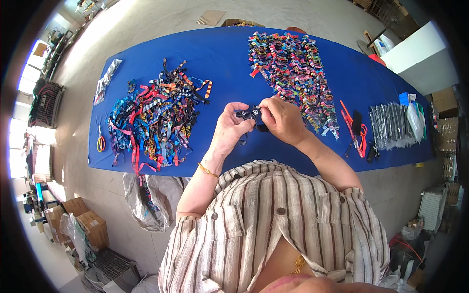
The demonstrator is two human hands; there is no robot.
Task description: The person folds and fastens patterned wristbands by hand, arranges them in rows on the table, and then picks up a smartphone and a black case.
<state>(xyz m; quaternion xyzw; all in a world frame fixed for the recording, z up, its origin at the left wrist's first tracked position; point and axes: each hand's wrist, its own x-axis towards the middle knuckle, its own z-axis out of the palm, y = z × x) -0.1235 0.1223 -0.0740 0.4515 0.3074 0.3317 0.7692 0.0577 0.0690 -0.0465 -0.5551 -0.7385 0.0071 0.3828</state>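
My left hand [229, 124] and my right hand [282, 119] meet over the near middle of the table. Between their closed fingers is a black fabric strap [249, 115] with white figures on it, bunched or folded; its exact shape is partly hidden by the fingers. A dark end of it hangs below my right fingers. To the left lies a big loose heap of colourful patterned straps [156, 117]. Beyond and to the right of my right hand, many small colourful strap bundles [293, 73] are laid out in long rows.
The blue-covered table [224, 58] bears yellow-handled scissors [100, 142] and a clear bag [105, 82] at left. At right lie red-orange straps [360, 139] and plastic-wrapped dark packs [388, 126]. A grey sack [163, 205] hangs at the near left edge; cardboard boxes [90, 227] stand on the floor.
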